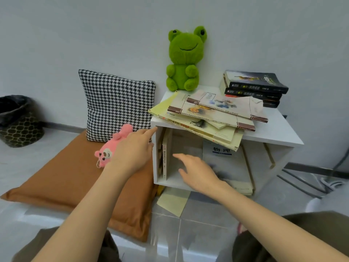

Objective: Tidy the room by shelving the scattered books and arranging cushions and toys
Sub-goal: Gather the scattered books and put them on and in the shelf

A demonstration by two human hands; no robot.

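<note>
A white cube shelf (272,137) stands on the floor by the wall. My left hand (132,150) rests with straight fingers against its upper left front corner. My right hand (196,173) reaches open into the compartment, holding nothing. A few thin books (164,157) stand upright at the compartment's left wall, and a white physics book (222,154) leans inside on the right. A messy pile of pale books (207,114) overhangs the top. A stack of dark books (255,87) and a green frog plush (184,59) sit at the back.
A houndstooth cushion (117,103) leans on the wall over a flat brown cushion (71,178), with a pink plush toy (111,148) on it. A dark bin (17,120) stands far left. A yellow sheet (173,201) lies on the tiles. Cables (321,178) run at right.
</note>
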